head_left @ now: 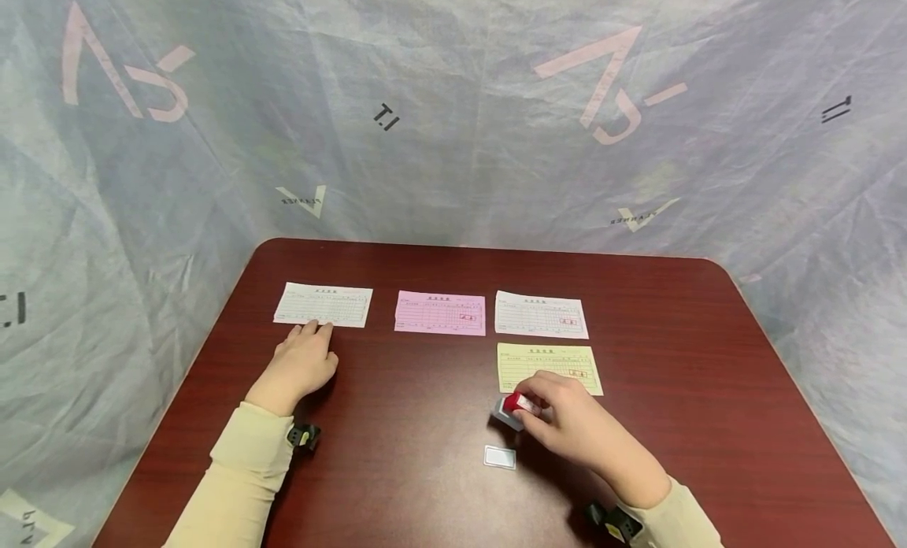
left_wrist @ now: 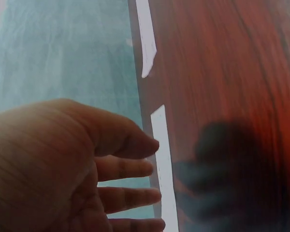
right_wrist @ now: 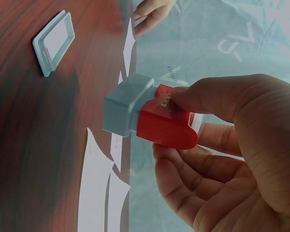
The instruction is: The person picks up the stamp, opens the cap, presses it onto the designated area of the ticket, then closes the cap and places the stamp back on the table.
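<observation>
A red and grey self-inking stamp (right_wrist: 166,121) is pinched by my right hand (head_left: 567,422), thumb on one side and fingers on the other. It is held just above the table, near the lower edge of a yellow form slip (head_left: 527,365) that bears a red stamp mark. Below it lies the stamp's pale rectangular cap (head_left: 500,457), its hollow side up in the right wrist view. My left hand (head_left: 301,367) reaches to a white form slip (head_left: 323,304) at the far left, its fingertips at the lower edge. No red mark shows on that slip.
Along the back of the dark red wooden table (head_left: 397,422) lie a pink slip (head_left: 435,313) and another white slip (head_left: 538,316), both with red marks. A grey printed cloth (head_left: 453,138) hangs behind and beside the table.
</observation>
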`<state>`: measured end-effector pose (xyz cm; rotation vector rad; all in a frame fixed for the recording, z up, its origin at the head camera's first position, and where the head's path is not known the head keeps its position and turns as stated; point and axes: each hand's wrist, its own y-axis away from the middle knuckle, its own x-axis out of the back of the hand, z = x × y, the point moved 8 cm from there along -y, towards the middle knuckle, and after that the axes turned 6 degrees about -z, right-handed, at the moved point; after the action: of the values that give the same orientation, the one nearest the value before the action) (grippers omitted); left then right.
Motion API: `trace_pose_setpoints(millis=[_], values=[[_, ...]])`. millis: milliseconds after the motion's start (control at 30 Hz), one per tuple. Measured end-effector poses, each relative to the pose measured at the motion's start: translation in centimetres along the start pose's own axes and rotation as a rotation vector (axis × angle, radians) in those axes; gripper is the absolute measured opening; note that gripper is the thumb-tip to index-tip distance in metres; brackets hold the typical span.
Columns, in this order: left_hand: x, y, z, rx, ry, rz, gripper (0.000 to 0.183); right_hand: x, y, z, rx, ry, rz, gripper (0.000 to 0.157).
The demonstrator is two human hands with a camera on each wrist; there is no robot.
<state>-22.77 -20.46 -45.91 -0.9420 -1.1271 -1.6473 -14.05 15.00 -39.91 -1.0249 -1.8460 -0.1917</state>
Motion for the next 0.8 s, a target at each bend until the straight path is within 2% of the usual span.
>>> trace_pose_setpoints(millis=[367, 800], values=[[0.2, -0.9, -2.3, 0.039, 0.005, 0.007, 0.057, 0.0, 0.0, 0.1, -0.005, -0.004, -0.007, 0.020], [1.2, -2.0, -4.5, 0.060, -0.010, 0.007, 0.056, -0.1, 0.0, 0.2, -0.008, 0.011, -0.014, 0.020]])
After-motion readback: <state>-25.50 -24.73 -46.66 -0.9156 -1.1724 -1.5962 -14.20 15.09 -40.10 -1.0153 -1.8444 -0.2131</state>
